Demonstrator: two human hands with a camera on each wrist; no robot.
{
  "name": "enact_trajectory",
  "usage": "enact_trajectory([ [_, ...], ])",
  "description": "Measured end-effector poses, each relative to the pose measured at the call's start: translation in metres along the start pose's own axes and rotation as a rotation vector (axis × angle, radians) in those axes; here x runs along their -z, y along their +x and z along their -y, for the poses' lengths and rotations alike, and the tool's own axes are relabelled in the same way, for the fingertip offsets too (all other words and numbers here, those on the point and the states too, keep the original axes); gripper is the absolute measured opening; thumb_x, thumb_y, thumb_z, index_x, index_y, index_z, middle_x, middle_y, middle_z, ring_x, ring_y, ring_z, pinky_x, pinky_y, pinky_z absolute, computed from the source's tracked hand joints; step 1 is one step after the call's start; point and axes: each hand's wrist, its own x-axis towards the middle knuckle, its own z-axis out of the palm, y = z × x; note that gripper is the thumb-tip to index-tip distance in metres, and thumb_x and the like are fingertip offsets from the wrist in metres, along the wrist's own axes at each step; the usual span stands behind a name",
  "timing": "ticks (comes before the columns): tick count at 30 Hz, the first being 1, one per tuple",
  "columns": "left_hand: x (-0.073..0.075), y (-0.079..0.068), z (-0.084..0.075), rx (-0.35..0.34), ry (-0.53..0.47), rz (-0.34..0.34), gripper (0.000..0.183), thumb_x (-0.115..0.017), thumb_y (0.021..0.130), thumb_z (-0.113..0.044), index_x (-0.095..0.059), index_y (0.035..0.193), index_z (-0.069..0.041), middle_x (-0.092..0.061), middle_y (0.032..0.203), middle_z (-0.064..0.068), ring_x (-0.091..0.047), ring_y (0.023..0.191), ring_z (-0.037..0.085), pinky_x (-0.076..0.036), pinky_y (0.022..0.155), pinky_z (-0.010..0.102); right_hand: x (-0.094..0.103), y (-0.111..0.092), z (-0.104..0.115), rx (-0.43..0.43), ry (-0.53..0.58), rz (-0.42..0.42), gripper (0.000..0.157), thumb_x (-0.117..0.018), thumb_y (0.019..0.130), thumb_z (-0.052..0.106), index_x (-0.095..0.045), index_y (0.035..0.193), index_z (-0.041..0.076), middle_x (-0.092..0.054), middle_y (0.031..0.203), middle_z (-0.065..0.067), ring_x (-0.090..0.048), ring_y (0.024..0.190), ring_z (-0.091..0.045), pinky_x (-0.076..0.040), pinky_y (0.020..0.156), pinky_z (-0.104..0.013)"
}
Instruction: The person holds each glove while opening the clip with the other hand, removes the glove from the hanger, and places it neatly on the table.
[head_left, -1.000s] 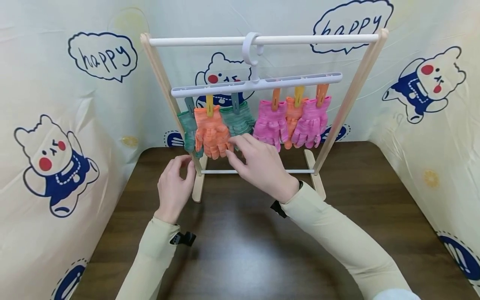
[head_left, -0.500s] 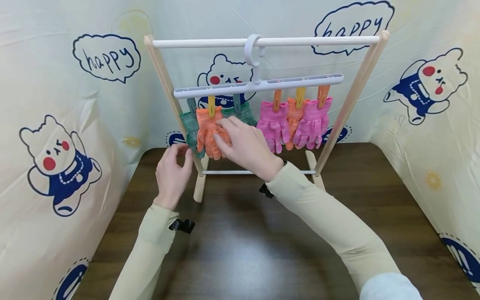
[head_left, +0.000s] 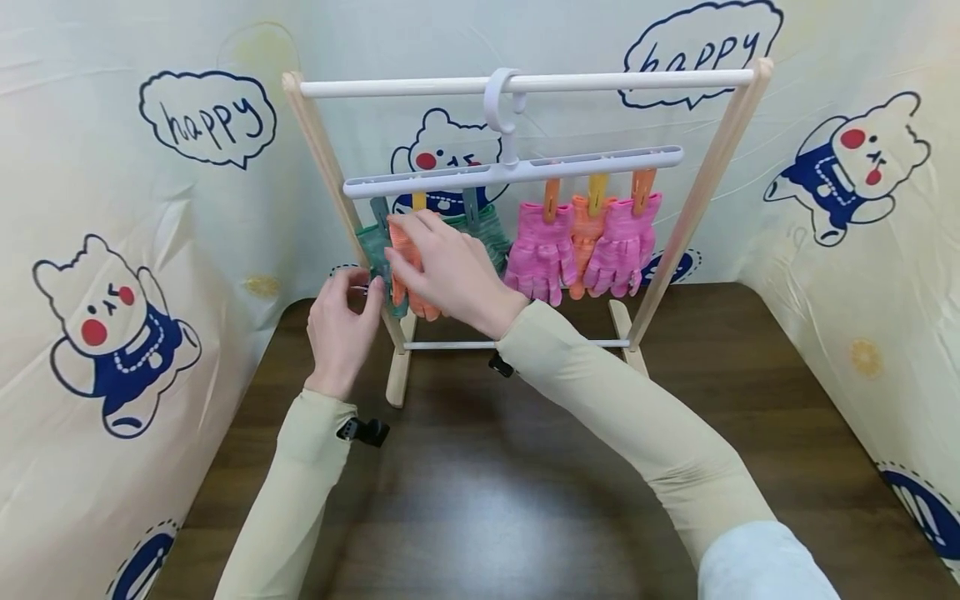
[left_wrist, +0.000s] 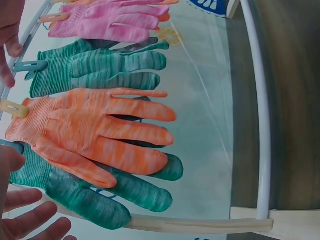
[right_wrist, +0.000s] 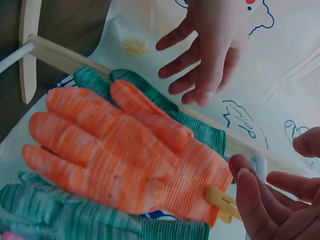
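An orange glove (right_wrist: 115,150) hangs by its cuff from a yellow clothespin (right_wrist: 221,204), its fingers pointing down. My right hand (head_left: 453,267) is in front of it in the head view, fingers apart and fingertips close to the clothespin, holding nothing. My left hand (head_left: 341,329) is beside the rack's left post, fingers loosely bent and holding nothing. It is nearest to the left green glove (left_wrist: 75,195), which hangs partly behind the orange one. Another green glove (left_wrist: 115,65) hangs on the other side, from a grey-blue clothespin (left_wrist: 31,66).
A pale hanger (head_left: 517,169) is hooked over the white bar (head_left: 615,81) of a wooden rack (head_left: 697,200). Pink gloves (head_left: 543,250) and a second orange glove (head_left: 587,242) hang at its right half. The rack stands on a dark wooden table (head_left: 465,492) before a printed cloth (head_left: 210,200).
My right hand has moved left and up across the orange glove, towards its cuff and clothespin. My left hand has risen slightly beside the left post.
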Motion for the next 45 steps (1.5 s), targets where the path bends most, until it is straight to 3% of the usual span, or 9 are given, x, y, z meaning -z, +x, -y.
enact_trajectory([
  [9,0.000,0.009,-0.001,0.014,-0.008,0.006,0.039,-0.061,0.104,-0.039,-0.069,0.121,-0.005,-0.072,0.114,0.015,-0.070,0.102,0.033,-0.052,0.086,0.055,-0.006,0.020,0.001,-0.140,0.097,0.094,0.063,-0.055,0.107,0.038,-0.037,0.161,0.012,-0.050,0.153,-0.009,-0.056,0.124,-0.017,-0.053,0.101,-0.034],
  [14,-0.001,0.008,-0.001,0.016,-0.008,0.015,0.036,-0.061,0.104,-0.037,-0.070,0.119,-0.006,-0.072,0.112,0.014,-0.071,0.099,0.033,-0.052,0.084,0.055,-0.011,0.025,0.001,-0.172,0.117,0.136,0.069,-0.054,0.108,0.039,-0.028,0.164,0.009,-0.050,0.152,-0.008,-0.054,0.128,-0.017,-0.051,0.104,-0.033],
  [20,0.000,0.007,-0.002,0.017,0.000,0.015,0.034,-0.060,0.104,-0.035,-0.070,0.119,-0.005,-0.072,0.112,0.015,-0.070,0.099,0.034,-0.052,0.083,0.055,-0.020,0.035,0.005,-0.209,0.074,0.179,0.074,-0.050,0.109,0.039,-0.016,0.166,0.007,-0.033,0.168,-0.006,-0.050,0.137,-0.017,-0.045,0.112,-0.035],
  [26,0.001,0.008,-0.003,0.010,0.006,0.011,0.035,-0.058,0.105,-0.035,-0.070,0.119,-0.004,-0.072,0.112,0.016,-0.070,0.098,0.035,-0.052,0.082,0.055,-0.025,0.043,0.008,-0.237,-0.032,0.176,0.079,-0.048,0.109,0.043,-0.008,0.167,0.006,-0.034,0.166,-0.011,-0.059,0.125,-0.021,-0.052,0.104,-0.034],
  [30,0.002,0.009,-0.003,0.004,0.003,0.008,0.035,-0.058,0.105,-0.034,-0.070,0.120,-0.004,-0.072,0.113,0.016,-0.070,0.098,0.035,-0.052,0.083,0.055,-0.024,0.046,0.008,-0.254,-0.076,0.184,0.080,-0.047,0.109,0.046,-0.009,0.167,0.007,-0.037,0.162,-0.012,-0.065,0.102,-0.019,-0.059,0.082,-0.029],
  [34,0.001,0.008,-0.004,0.006,0.001,0.013,0.035,-0.058,0.105,-0.034,-0.069,0.120,-0.004,-0.072,0.113,0.016,-0.070,0.098,0.035,-0.052,0.083,0.055,-0.023,0.045,0.005,-0.262,-0.053,0.189,0.074,-0.048,0.109,0.045,-0.018,0.165,0.007,-0.041,0.156,-0.012,-0.065,0.086,-0.016,-0.057,0.070,-0.025],
  [45,0.003,0.012,-0.009,0.003,0.002,0.006,0.034,-0.059,0.105,-0.033,-0.070,0.120,-0.004,-0.072,0.112,0.015,-0.070,0.100,0.034,-0.052,0.084,0.055,-0.016,0.039,0.000,-0.208,0.119,0.152,0.055,-0.053,0.108,0.038,-0.038,0.153,0.008,-0.055,0.141,-0.007,-0.061,0.103,-0.014,-0.057,0.086,-0.027],
])
